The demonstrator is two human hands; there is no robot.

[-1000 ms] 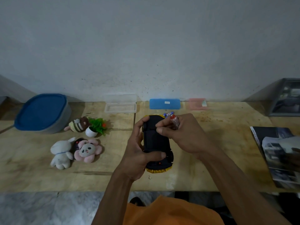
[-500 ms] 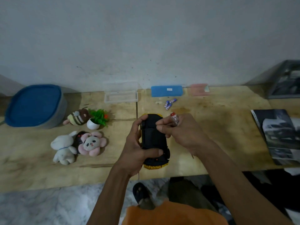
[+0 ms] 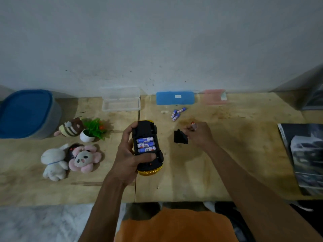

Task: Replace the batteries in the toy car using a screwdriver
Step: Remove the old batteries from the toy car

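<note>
The yellow toy car (image 3: 148, 169) lies upside down, black underside up, with my left hand (image 3: 126, 158) shut around it. Its battery compartment is uncovered and three blue-and-white batteries (image 3: 146, 145) sit side by side inside. To the right, my right hand (image 3: 199, 135) pinches the black battery cover (image 3: 180, 137) at the tabletop and also holds the screwdriver, whose red-tipped clear handle (image 3: 193, 125) sticks up between the fingers. Several loose batteries (image 3: 177, 114) lie on the table behind the cover. A tiny pale speck (image 3: 158, 187), maybe a screw, lies in front of the car.
Wooden table (image 3: 236, 163) against a wall. At the back: a blue-lidded tub (image 3: 26, 112), clear plastic box (image 3: 121, 102), blue case (image 3: 175, 98), pink case (image 3: 215, 96). Plush toys (image 3: 70, 158) and a small potted plant (image 3: 92, 130) stand left; a magazine (image 3: 304, 158) lies right.
My right hand has lifted the black cover off the car's underside and carried it to the right, down to the table. The batteries inside now show. My left hand still grips the car.
</note>
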